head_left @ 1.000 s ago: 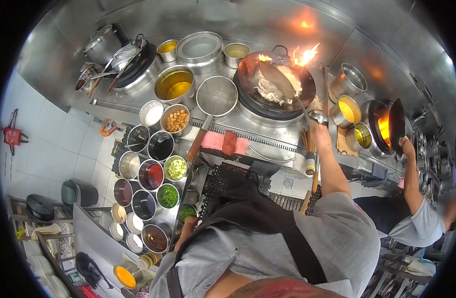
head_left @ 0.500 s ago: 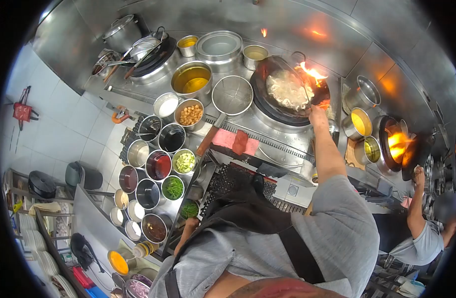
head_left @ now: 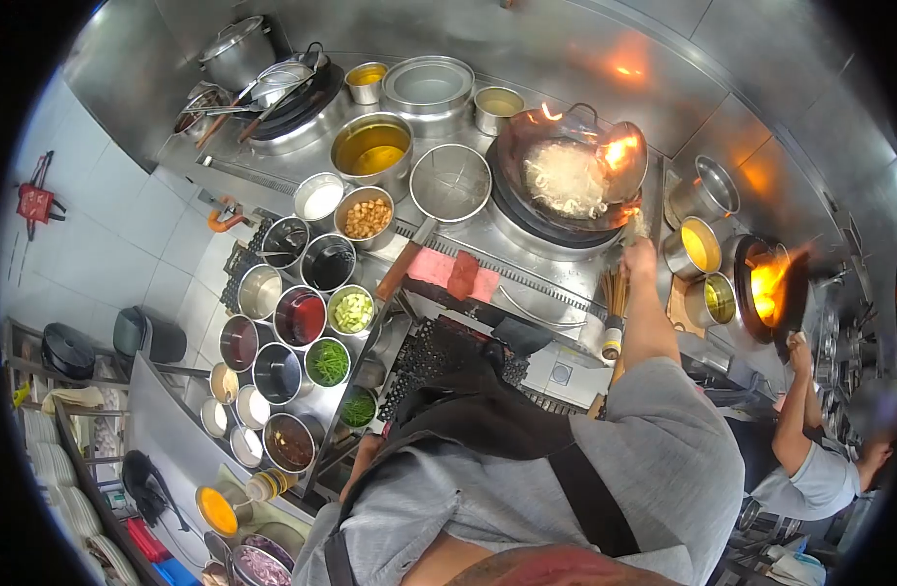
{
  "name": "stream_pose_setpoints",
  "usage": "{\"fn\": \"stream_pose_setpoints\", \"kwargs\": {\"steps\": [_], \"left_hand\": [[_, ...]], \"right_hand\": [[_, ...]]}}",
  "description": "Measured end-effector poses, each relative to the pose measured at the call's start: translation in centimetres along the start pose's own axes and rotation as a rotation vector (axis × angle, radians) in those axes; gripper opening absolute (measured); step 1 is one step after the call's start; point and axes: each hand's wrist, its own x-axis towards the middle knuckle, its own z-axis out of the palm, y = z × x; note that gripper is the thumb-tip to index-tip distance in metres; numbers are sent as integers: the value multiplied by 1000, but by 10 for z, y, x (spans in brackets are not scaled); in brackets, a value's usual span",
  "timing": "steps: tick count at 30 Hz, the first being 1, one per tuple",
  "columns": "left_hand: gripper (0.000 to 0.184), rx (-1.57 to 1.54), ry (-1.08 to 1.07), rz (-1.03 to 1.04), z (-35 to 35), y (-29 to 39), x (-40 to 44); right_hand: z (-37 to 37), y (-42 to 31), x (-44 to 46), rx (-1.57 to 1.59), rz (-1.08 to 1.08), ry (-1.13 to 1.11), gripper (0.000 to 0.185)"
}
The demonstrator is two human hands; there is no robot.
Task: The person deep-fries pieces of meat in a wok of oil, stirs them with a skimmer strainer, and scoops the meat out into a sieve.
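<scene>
My right hand (head_left: pixel 640 256) is closed around the handle of a large round wok ladle (head_left: pixel 621 161), in front of the wok's lower right edge. The ladle's bowl is over the right side of the wok (head_left: pixel 512 151), with flame glowing at it. Pale, strip-like food (head_left: pixel 566 181) lies in the wok. My left hand (head_left: pixel 369 445) is low beside the counter edge, near a container of chopped greens (head_left: pixel 359 407); its fingers are mostly hidden.
Left of the wok are a wire strainer (head_left: pixel 450 184), a pot of yellow oil (head_left: pixel 371 151) and several ingredient containers. A pink cloth (head_left: pixel 429 266) lies on the front edge. At the right, another person's hand (head_left: pixel 799 354) holds a wok (head_left: pixel 792 298) beside flames.
The ladle has come up from the food to the wok's right side, and my right hand has moved lower and slightly right since half a second ago. The view has shifted a little.
</scene>
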Motion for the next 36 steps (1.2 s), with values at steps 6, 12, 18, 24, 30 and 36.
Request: {"fn": "stream_pose_setpoints", "kwargs": {"steps": [6, 12, 18, 24, 30, 36], "left_hand": [[33, 141, -23, 171, -25, 22, 28], [29, -275, -35, -71, -93, 53, -8], [26, -251, -89, -101, -84, 45, -34], [26, -64, -215, -80, -8, -3, -9], [26, -102, -270, -108, -12, 9, 14], [26, -247, -164, -125, -75, 57, 36]], "right_hand": [[42, -48, -24, 709, 139, -250, 5], [37, -87, -21, 880, 104, -391, 5], [-13, -80, -54, 641, -96, -323, 11], [-52, -60, -96, 517, -132, -348, 33], [-68, -21, -91, 549, -106, -276, 26], [-67, -19, -63, 228, -51, 1, 16]]}}
